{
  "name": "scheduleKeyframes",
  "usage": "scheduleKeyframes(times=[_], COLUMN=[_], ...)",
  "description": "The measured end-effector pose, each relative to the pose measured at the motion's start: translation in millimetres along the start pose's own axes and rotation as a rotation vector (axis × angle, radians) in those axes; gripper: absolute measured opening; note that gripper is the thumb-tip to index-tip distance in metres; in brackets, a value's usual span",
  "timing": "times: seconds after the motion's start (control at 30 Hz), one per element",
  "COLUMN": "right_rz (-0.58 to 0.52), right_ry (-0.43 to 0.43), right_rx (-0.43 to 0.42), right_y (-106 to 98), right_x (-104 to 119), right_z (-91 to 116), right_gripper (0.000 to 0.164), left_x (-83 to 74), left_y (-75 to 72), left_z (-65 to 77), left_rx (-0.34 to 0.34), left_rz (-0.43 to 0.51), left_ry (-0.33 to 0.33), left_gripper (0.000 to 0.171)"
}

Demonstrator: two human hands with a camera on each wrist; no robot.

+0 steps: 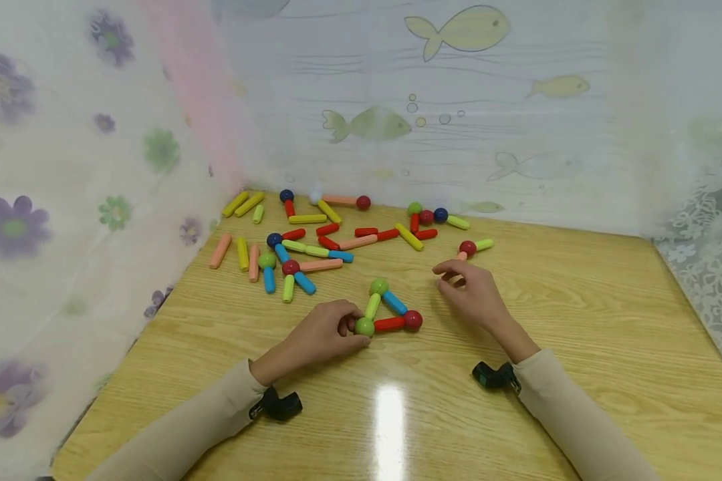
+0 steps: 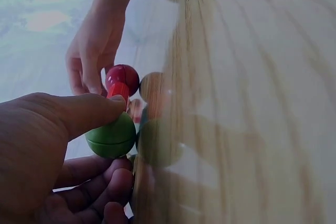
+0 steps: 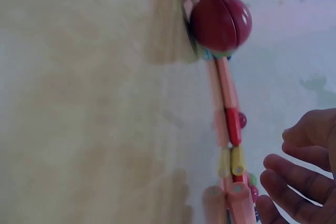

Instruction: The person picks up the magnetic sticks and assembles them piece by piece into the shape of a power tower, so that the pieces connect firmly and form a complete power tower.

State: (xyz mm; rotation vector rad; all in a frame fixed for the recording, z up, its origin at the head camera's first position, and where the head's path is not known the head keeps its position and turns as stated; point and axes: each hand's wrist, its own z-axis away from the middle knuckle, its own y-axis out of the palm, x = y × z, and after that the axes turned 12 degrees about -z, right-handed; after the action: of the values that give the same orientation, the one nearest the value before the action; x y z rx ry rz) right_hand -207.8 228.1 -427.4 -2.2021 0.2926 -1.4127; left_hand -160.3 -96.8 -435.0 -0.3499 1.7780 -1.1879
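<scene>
Green ball (image 1: pixel 364 327), near-left corner of a triangle (image 1: pixel 393 302) on the counter (image 1: pixel 608 321), sits pinched in the left hand (image 1: pixel 321 333), apparently for steadying, while the right hand (image 1: pixel 474 295), loosely curled and empty, probably must fetch the red ball (image 1: pixel 467 248) beyond it.

Glossy wood-grained table (image 1: pixel 445 421), shiny plastic-looking balls (image 1: pixel 413 321), smooth rods (image 1: pixel 389 325), matt cloth sleeves (image 1: pixel 198 417)
</scene>
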Motion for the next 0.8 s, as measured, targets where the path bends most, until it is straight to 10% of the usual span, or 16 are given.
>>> scheduleKeyframes(times=[0.2,0.5,0.8], right_rz=[0.086,0.331,0.543], right_ry=[0.026,0.155,0.238], right_rx=[-0.021,0.164,0.252], right_y=[-2,3,11], right_x=[-6,-14,-27], right_z=[-35,-89,-106], right_gripper=[0.026,0.043,0.039], left_x=[1.8,5.0,4.2], left_y=[-0.3,3.0,2.1], left_z=[1.4,0.8,1.2], left_rx=[0.005,0.004,0.006], left_rz=[0.017,0.017,0.020], left_ry=[0.003,0.007,-0.001], left_gripper=[0.026,0.027,0.025])
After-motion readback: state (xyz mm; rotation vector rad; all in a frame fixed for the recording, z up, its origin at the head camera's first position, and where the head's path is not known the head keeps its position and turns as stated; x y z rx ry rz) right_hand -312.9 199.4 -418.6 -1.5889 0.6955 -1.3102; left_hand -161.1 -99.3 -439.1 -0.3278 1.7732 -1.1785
